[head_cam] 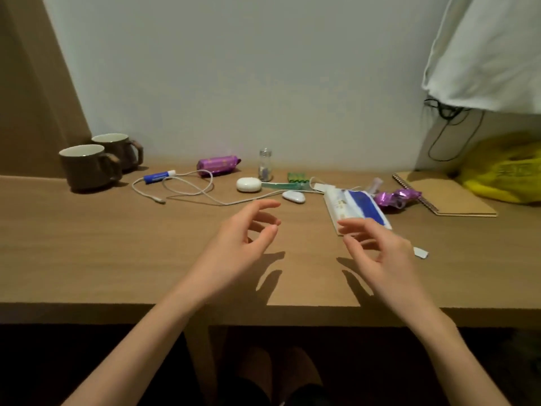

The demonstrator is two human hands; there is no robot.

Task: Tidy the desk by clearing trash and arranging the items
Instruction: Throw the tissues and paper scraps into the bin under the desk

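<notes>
My left hand [243, 238] and my right hand [377, 247] hover above the wooden desk [87, 244], fingers loosely curled, holding nothing. Just beyond my right fingertips lies a white and blue packet [355, 205]. A crumpled purple wrapper [395, 198] sits beside it, and a small paper scrap [421, 253] lies right of my right hand. Further back are a purple wrapped packet [218, 164], a blue and white marker [159, 176], a white cable [187, 190], a white oval case [248, 184], a small white oval piece [293, 196], a glass vial [265, 164] and a green pack [297, 177].
Two brown mugs [87, 167] stand at the back left by a brown panel. A spiral notebook [448, 194] and a yellow plastic bag [506, 171] lie at the back right, under a hanging white cloth [486, 51] and black cords. The desk's front edge runs below my wrists.
</notes>
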